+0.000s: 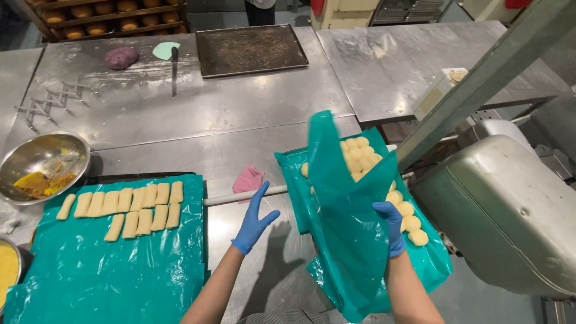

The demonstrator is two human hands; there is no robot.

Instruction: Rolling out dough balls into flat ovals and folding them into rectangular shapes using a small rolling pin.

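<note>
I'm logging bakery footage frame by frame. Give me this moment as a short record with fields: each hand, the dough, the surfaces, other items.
left hand: blue glove, open, fingers spread above the steel table, holding nothing
right hand: blue glove, gripping a teal plastic sheet, lifted
round dough balls: on the right tray, partly uncovered
dough logs: two rows on the left teal sheet
rolling pin: between the trays
metal bowl: yellow filling, far left
dark baking tray: far side

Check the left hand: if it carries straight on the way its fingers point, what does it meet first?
Likely the white rolling pin, lying just beyond the left hand. Its open fingers point up and away, towards the pin and the pink cloth behind it. Depth is unclear; the hand may be above both.
</note>
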